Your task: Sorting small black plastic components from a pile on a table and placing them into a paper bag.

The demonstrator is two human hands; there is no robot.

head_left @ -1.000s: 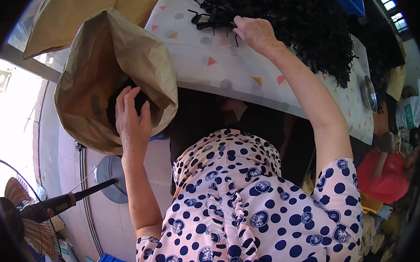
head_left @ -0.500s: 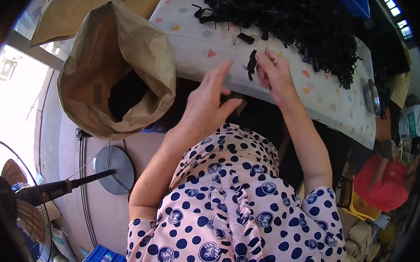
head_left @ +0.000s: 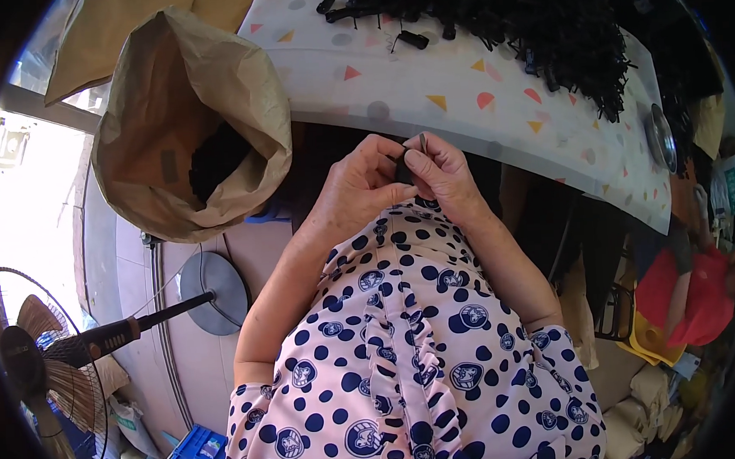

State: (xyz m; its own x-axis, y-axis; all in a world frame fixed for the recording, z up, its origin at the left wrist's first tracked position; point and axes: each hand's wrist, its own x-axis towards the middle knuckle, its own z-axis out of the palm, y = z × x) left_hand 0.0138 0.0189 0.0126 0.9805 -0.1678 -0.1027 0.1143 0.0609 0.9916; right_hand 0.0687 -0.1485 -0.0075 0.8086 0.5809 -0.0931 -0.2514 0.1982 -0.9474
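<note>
The left hand [head_left: 355, 184], spread a moment ago, now meets the right hand [head_left: 444, 176] just above the frame's centre, where the right grip pinches a small black piece [head_left: 403, 172], so handling seems two-handed, though whether the left grip also pinches, I cannot tell.

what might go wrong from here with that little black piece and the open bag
The small black piece is between the left hand and right hand, off the table's near edge; if it slips, it may drop to the lap or floor.

The paper bag has soft, crumpled sides, so a knock from the left arm might fold its mouth inward.
</note>
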